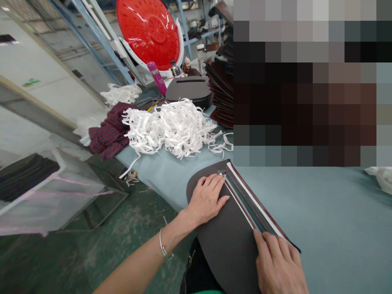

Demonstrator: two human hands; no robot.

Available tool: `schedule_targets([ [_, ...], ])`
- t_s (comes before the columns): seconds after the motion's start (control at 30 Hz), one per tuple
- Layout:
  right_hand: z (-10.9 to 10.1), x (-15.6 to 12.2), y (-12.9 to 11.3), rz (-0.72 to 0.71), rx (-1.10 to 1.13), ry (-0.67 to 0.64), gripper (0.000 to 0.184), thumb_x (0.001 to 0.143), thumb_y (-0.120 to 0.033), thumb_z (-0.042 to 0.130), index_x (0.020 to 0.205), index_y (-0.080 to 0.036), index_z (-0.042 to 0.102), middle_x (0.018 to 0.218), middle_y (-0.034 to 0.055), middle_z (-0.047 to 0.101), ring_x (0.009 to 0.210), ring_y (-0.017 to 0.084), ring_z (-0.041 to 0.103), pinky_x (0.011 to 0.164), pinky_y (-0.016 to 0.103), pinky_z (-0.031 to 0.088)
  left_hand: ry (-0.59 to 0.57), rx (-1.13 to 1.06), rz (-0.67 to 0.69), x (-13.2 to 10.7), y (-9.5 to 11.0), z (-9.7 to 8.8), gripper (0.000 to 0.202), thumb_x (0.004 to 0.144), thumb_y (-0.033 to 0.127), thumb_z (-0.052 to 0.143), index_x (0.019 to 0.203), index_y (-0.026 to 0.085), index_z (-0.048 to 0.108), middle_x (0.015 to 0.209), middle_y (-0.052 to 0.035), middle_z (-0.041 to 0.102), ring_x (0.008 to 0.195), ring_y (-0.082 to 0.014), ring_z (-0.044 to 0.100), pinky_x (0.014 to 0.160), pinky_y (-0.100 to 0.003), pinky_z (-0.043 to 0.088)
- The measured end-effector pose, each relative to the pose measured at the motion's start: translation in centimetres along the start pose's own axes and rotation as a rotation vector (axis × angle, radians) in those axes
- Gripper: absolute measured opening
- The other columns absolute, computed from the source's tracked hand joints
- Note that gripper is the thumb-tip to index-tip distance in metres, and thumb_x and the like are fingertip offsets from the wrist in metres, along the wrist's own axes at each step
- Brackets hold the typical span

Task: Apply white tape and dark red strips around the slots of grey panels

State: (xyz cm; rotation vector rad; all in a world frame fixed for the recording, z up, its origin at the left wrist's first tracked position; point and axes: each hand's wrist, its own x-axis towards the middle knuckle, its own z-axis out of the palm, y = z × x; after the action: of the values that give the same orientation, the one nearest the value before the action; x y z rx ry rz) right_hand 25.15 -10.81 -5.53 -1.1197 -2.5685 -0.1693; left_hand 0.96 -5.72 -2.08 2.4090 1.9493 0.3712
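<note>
A dark brown, rounded leather-like panel (226,232) lies on the blue-grey table (321,212), with a long slot and white tape strips (254,200) along its right side. My left hand (206,199) lies flat on the panel with fingers stretched out, fingertips at the top end of the slot. At the slot's near end, my right hand (280,263) presses down on the panel, its fingers together over the white strip.
A heap of peeled white tape strips (174,128) covers the table's far left, beside a striped red cloth (110,132). Stacked dark panels (220,90), a pink bottle (157,77) and a red round lid (150,30) stand behind. A mesh crate (52,188) sits on the floor at left.
</note>
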Motion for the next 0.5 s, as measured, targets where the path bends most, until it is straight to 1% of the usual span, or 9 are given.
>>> schedule_targets([
  [0.07,-0.2,1.0,-0.1,0.025,0.06,-0.007,0.028,0.08,-0.01,0.047,0.106,-0.013,0.056,0.093,0.0116,0.059,0.085,0.025,0.051,0.07,0.04,0.041,0.005,0.006,-0.006,0.4,0.0,0.1,0.048,0.09,0.041,0.045,0.131,0.016,0.043,0.138,-0.0118,0.046,0.126,-0.0271,0.041,0.102,-0.045,0.033],
  [0.13,-0.3,2.5,-0.4,0.072,0.114,0.0,0.025,0.083,-0.011,0.045,0.104,-0.013,0.056,0.096,0.012,0.058,0.086,0.025,0.051,0.07,0.039,0.041,0.01,0.005,0.003,0.6,-0.1,0.1,0.046,0.09,0.039,0.045,0.13,0.015,0.043,0.138,-0.0118,0.045,0.126,-0.0267,0.041,0.101,-0.045,0.033],
  [0.23,-0.1,5.2,-1.1,0.126,0.151,0.014,0.032,0.084,-0.011,0.042,0.115,-0.01,0.053,0.104,0.0143,0.057,0.092,0.025,0.049,0.075,0.04,0.042,0.031,-0.027,0.024,0.6,-0.4,0.3,0.043,0.09,0.036,0.046,0.128,0.016,0.044,0.136,-0.0119,0.047,0.126,-0.0254,0.041,0.101,-0.045,0.034],
  [0.3,0.4,6.7,-1.6,0.157,0.152,-0.007,0.034,0.084,-0.01,0.042,0.116,-0.01,0.052,0.104,0.0141,0.057,0.092,0.026,0.049,0.076,0.04,0.041,0.047,-0.072,0.046,0.5,-0.7,0.5,0.038,0.091,0.031,0.046,0.126,0.017,0.047,0.132,-0.0117,0.051,0.126,-0.0243,0.042,0.101,-0.044,0.035],
  [0.37,0.8,7.8,-2.0,0.18,0.132,-0.034,0.032,0.082,-0.01,0.044,0.113,-0.01,0.055,0.101,0.0131,0.057,0.089,0.025,0.049,0.073,0.039,0.041,0.032,-0.126,0.115,0.4,-1.0,0.5,0.033,0.092,0.024,0.042,0.123,0.018,0.05,0.126,-0.0106,0.055,0.124,-0.0221,0.044,0.101,-0.042,0.037],
  [0.43,1.1,8.5,-2.3,0.172,0.09,-0.06,0.032,0.081,-0.01,0.046,0.111,-0.009,0.056,0.097,0.0126,0.058,0.085,0.025,0.048,0.071,0.039,0.04,0.002,-0.171,0.197,0.4,-1.0,0.5,0.032,0.092,0.017,0.037,0.12,0.019,0.052,0.121,-0.0088,0.059,0.121,-0.0192,0.048,0.1,-0.04,0.039],
  [0.5,1.2,8.8,-2.6,0.143,0.046,-0.075,0.032,0.08,-0.008,0.046,0.11,-0.008,0.057,0.093,0.0127,0.058,0.083,0.025,0.048,0.07,0.04,0.039,-0.025,-0.201,0.229,0.3,-0.8,0.3,0.031,0.092,0.016,0.037,0.119,0.019,0.053,0.118,-0.0082,0.06,0.119,-0.0186,0.05,0.1,-0.039,0.04],
])
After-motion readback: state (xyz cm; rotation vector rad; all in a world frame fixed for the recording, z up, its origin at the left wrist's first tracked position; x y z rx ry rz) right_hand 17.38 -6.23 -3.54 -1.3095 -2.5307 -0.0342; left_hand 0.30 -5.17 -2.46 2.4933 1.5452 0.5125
